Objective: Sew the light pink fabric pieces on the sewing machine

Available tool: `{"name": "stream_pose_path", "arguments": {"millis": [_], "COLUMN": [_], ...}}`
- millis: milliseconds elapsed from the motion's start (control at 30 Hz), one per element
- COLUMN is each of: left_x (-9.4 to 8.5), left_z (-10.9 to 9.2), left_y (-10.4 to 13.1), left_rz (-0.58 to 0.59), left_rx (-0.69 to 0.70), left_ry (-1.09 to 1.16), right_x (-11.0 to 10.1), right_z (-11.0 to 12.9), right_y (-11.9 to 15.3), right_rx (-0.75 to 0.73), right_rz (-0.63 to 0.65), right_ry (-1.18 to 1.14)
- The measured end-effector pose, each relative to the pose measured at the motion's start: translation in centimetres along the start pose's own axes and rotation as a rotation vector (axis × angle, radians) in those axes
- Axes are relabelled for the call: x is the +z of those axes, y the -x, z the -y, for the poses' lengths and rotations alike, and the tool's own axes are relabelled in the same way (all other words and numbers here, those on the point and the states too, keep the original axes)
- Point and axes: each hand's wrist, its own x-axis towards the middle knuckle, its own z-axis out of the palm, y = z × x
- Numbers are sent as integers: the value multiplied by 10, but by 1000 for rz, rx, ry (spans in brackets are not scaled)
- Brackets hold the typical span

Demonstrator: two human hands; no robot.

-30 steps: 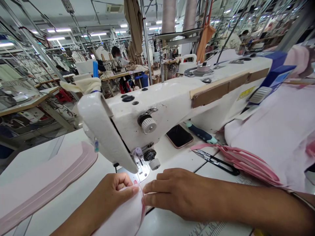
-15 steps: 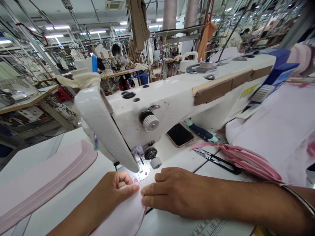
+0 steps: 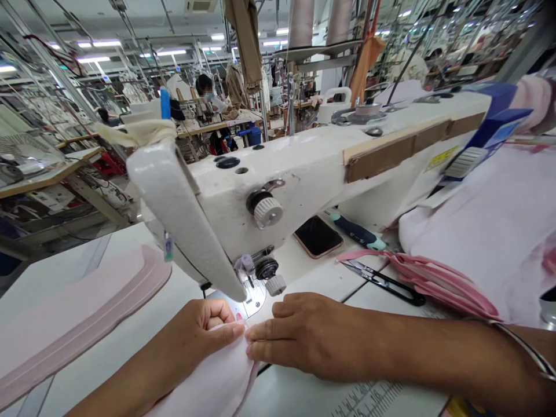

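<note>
A white sewing machine (image 3: pixel 304 174) stood across the table (image 3: pixel 108 353), its head overhanging the needle plate (image 3: pixel 252 298) and screening the needle itself from view. Behind the machine arm lay a phone (image 3: pixel 318 236) face up and a teal-handled tool (image 3: pixel 354 230). To the right, black thread snips (image 3: pixel 384 282) rested just beside a bundle of pink strips (image 3: pixel 434 284), which touched a heap of pale pink cloth (image 3: pixel 486 231). At the far left a stack of long curved pink pieces (image 3: pixel 73 324) lay on the table, well apart from the hands. No container with visible contents could be made out.

The left hand (image 3: pixel 202 336) was curled closed, thumb and fingers pinching the edge of a pale pink fabric piece (image 3: pixel 217 382). The right hand (image 3: pixel 313 336) lay flattened, fingers extended and together, pressing the same edge, its fingertips touching the left thumb. The fabric piece lay on the table directly in front of the needle plate, between both hands.
</note>
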Motion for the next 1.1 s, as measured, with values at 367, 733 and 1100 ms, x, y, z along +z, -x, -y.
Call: {"name": "stream_pose_path", "arguments": {"millis": [367, 733, 1100], "left_x": [3, 0, 2], "left_z": [-4, 1, 9], "left_y": [1, 20, 25], "left_rz": [-53, -195, -281], "left_rx": [47, 32, 66], "left_ry": [-139, -318, -524], "right_x": [-1, -2, -1], "right_z": [4, 7, 10], "right_y": [-1, 0, 0], "right_rx": [23, 69, 95], "right_rz": [38, 56, 39], "right_ry": [-5, -31, -18]}}
